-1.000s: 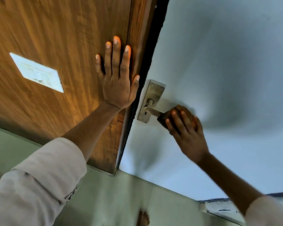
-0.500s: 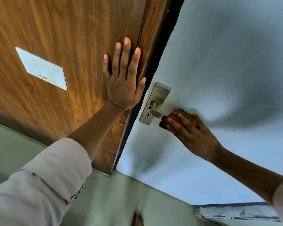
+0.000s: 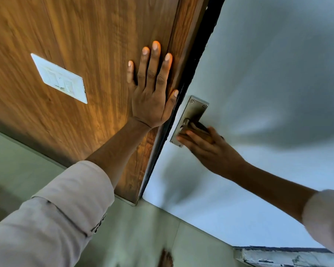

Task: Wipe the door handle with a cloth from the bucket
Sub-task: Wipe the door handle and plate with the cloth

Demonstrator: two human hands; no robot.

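A metal door handle on a rectangular steel backplate (image 3: 196,109) is fixed to the pale blue-grey door (image 3: 268,83). My right hand (image 3: 204,149) is wrapped around the lever with a dark brown cloth (image 3: 201,126) under its fingers, pressed close to the backplate; the lever itself is almost fully hidden. My left hand (image 3: 152,87) lies flat with fingers spread on the wooden panel (image 3: 85,45) just left of the door's dark edge. The bucket is not in view.
A white switch plate (image 3: 59,78) is set in the wooden panel at the left. Pale green floor tiles (image 3: 133,228) lie below, with a bare foot (image 3: 165,258) at the bottom edge. A worn ledge (image 3: 278,256) shows at the bottom right.
My right hand with the cloth has slid along the lever towards the backplate and now covers its lower part. My left hand stays flat on the wood. The view has shifted slightly.
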